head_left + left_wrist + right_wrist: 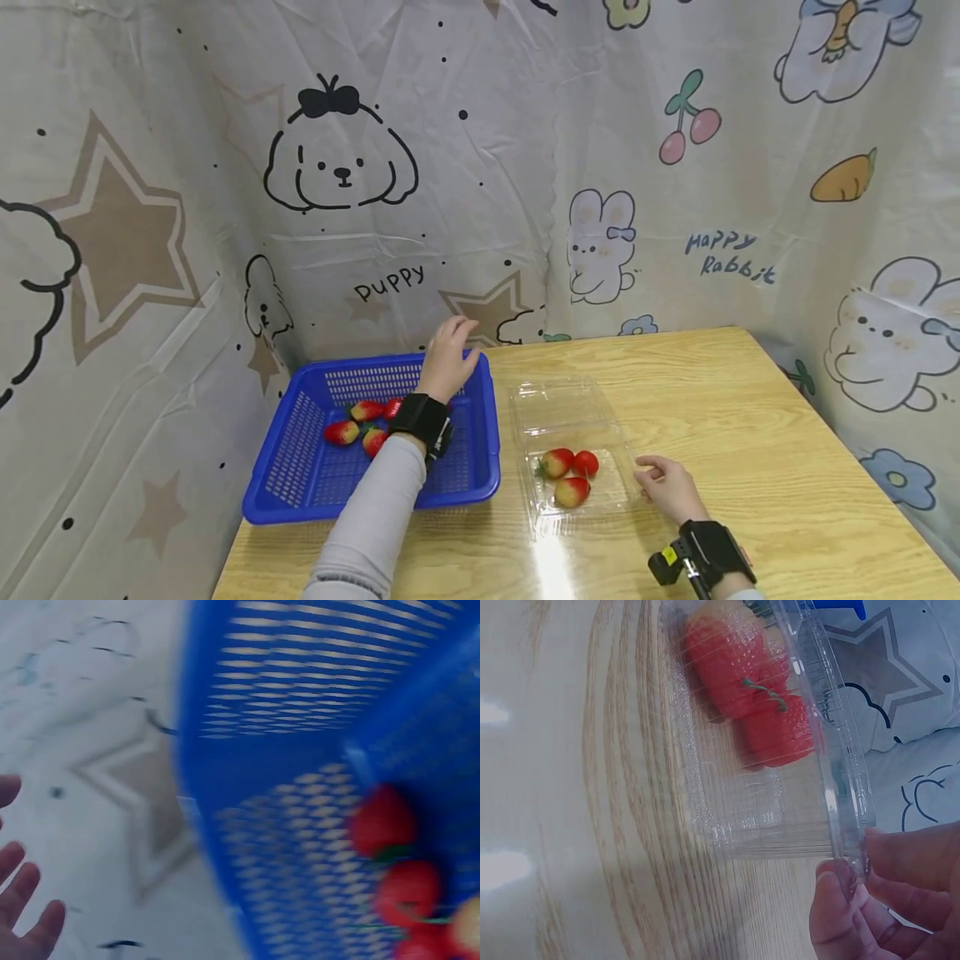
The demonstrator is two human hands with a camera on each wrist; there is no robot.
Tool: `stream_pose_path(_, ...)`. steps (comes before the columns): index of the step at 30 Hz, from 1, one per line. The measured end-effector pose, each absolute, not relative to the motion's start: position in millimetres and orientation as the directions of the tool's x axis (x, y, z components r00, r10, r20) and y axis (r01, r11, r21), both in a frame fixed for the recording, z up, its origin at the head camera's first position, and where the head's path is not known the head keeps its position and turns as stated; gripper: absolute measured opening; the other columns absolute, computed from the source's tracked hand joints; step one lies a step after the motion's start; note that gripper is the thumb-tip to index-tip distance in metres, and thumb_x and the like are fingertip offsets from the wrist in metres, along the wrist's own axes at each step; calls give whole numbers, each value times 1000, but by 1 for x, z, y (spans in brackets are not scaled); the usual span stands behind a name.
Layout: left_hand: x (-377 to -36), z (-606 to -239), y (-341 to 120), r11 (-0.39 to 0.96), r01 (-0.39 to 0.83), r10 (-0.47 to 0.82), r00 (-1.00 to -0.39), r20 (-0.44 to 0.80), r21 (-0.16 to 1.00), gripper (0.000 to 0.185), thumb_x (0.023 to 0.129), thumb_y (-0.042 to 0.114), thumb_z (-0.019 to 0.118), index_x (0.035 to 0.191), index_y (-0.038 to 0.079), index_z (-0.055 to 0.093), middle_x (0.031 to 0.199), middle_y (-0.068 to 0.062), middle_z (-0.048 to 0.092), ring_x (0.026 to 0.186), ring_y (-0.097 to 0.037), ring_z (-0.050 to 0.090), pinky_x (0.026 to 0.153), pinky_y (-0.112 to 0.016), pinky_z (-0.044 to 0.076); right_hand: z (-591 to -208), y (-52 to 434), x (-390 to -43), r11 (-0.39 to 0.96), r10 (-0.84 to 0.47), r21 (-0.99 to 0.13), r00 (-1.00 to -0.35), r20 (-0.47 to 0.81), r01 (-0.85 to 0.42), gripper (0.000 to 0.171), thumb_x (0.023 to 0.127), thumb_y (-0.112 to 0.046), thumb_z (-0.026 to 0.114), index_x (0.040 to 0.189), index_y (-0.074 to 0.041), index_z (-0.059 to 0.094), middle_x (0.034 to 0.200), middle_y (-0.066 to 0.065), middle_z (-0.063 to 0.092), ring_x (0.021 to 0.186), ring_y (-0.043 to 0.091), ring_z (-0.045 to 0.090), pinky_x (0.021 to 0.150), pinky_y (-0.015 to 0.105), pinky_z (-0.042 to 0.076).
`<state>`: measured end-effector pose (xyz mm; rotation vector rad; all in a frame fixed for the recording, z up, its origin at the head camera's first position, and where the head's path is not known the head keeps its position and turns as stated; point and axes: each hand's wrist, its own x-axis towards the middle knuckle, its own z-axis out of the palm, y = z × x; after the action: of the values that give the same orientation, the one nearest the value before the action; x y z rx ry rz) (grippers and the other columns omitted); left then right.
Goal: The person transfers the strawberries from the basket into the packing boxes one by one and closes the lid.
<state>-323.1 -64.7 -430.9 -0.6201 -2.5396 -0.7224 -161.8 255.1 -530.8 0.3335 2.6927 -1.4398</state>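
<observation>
Far left: blue basket (300,479) on the wooden table (750,433) w/ approx 4 strawberries (342,432) inside. Left hand (447,358) sits above the basket's back rim, fingers loose & spread, holding nothing. Next over, clear plastic clamshell (558,412), lid flipped open, 3 more strawberries (557,462) in the tray. Right hand (667,487) pinches the tray's right edge btw thumb & fingers (911,859).
</observation>
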Motion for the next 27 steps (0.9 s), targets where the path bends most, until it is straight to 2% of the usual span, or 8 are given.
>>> stream_pose_path(9,-331,-481,-92,855,362,314,-931,186,371,44,78,12,68,119,0,56,119,-20,53,113,-37,47,92,-49,40,-532,255,-163,536,171,-812,-972,-164,232,32,86,-2,55,115,13,53,79,11,57,64,17,58,57,29,52)
stream_pose_path(15,-335,-502,-103,865,267,299,-954,-10,424,56,71,8,70,123,-3,53,122,-24,52,114,-38,48,94,-48,39,-532,255,-163,537,167,-812,-973,-162,227,32,87,-2,55,115,13,53,79,11,56,64,18,58,58,30,52)
stream_pose_path(17,-347,-524,-110,867,268,310,-950,-35,420,58,70,9,71,124,-2,53,122,-22,53,114,-37,49,95,-46,39,-532,255,-163,538,166,-812,-973,-162,227,32,87,-3,55,115,13,53,79,11,56,64,18,58,57,30,51)
stream_pose_path(19,-376,-574,-123,852,335,354,-935,29,402,55,67,15,71,119,1,57,114,-20,58,106,-33,54,89,-38,44,-532,255,-163,538,169,-811,-972,-163,229,32,87,-3,55,115,13,53,79,11,56,64,18,58,57,30,51)
stream_pose_path(22,-430,-666,-143,862,376,374,-924,75,340,58,63,23,75,116,5,60,111,-16,59,100,-32,57,84,-36,45,-533,255,-163,537,172,-811,-971,-165,232,32,86,-2,55,115,12,53,79,11,56,64,18,58,57,29,51)
stream_pose_path(24,-456,-713,-152,860,403,376,-915,146,312,59,55,25,78,109,6,63,104,-16,59,92,-33,58,77,-37,47,-533,255,-163,535,174,-812,-971,-165,234,32,86,-2,55,115,12,53,79,11,56,64,18,58,57,29,51)
stream_pose_path(25,-461,-722,-154,866,389,364,-921,138,314,61,53,27,80,110,10,64,108,-16,58,94,-36,58,78,-40,48,-533,255,-163,534,175,-812,-971,-165,235,32,86,-2,55,115,12,53,79,11,56,64,18,58,57,29,51)
stream_pose_path(27,-436,-686,-145,873,357,336,-934,122,332,55,53,20,80,105,9,66,107,-17,57,92,-38,58,76,-42,48,-532,255,-163,533,177,-813,-970,-166,236,32,86,-2,55,115,13,53,79,11,55,64,17,58,57,29,51)
